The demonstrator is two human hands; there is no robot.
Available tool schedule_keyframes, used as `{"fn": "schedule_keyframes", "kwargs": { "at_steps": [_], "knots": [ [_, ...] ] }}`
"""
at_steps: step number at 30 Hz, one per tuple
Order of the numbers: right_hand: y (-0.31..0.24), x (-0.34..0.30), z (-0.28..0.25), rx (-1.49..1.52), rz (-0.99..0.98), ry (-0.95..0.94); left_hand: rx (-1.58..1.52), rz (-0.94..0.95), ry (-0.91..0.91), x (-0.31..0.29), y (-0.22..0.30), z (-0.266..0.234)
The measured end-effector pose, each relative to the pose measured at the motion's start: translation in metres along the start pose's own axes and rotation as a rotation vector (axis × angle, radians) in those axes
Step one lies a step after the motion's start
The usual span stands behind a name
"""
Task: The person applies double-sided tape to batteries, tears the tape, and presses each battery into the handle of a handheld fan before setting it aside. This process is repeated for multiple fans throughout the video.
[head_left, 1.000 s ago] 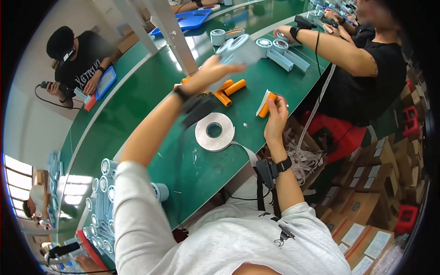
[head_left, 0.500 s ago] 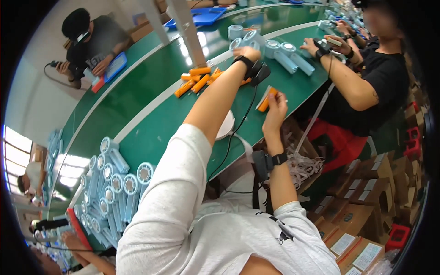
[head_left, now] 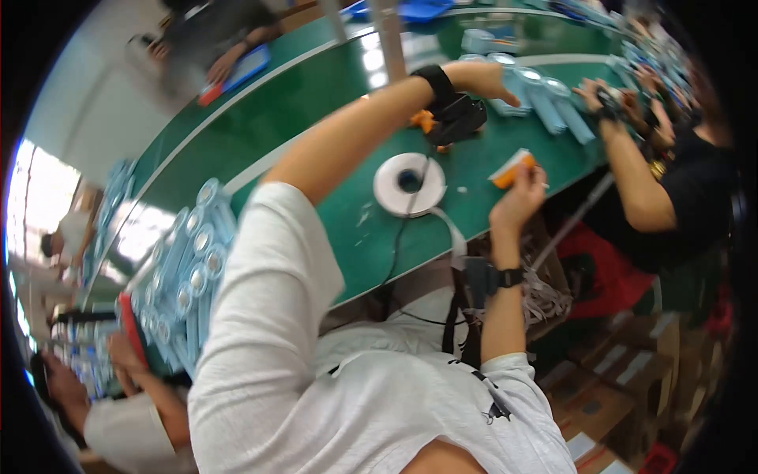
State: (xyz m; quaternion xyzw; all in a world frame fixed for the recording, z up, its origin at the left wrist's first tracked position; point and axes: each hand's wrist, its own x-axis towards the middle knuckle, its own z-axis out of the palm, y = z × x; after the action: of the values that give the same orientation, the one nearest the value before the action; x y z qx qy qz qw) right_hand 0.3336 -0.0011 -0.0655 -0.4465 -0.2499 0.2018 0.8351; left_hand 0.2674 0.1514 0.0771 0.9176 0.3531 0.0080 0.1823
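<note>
My left hand reaches across the green table to a group of light blue handheld fans. It lies over or against the nearest of them; blur and overlap hide whether its fingers grip. My right hand is closed around an orange cylinder, which looks like a battery cell, with a pale strip along its upper side. A white roll of tape lies flat between my arms, its loose end trailing over the table edge. Behind my left wrist, several orange cylinders are mostly hidden.
Many light blue fans are piled at the left by a red edge. A co-worker's arm works at the right. Cardboard boxes and a box of white strips stand below the table. A post rises at the far side.
The view has swung, shifting the scene rightward. My left forearm now covers most of the orange cylinders, and the tape roll has come into full sight. My right hand still holds its orange cylinder.
</note>
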Motion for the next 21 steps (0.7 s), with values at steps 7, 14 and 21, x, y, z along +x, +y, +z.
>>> {"fn": "schedule_keyframes", "kwargs": {
  "at_steps": [7,14,21],
  "knots": [
    [-0.009,0.0,-0.009,0.106,0.052,-0.139,0.102,-0.193,-0.107,-0.35,-0.004,-0.079],
    [-0.005,0.007,-0.012,0.125,0.087,-0.309,0.436,-1.206,0.375,-0.46,0.014,0.129],
    [-0.006,0.004,-0.008,0.055,0.082,-0.359,0.253,-1.158,0.599,-0.483,-0.011,0.138]
  ]
}}
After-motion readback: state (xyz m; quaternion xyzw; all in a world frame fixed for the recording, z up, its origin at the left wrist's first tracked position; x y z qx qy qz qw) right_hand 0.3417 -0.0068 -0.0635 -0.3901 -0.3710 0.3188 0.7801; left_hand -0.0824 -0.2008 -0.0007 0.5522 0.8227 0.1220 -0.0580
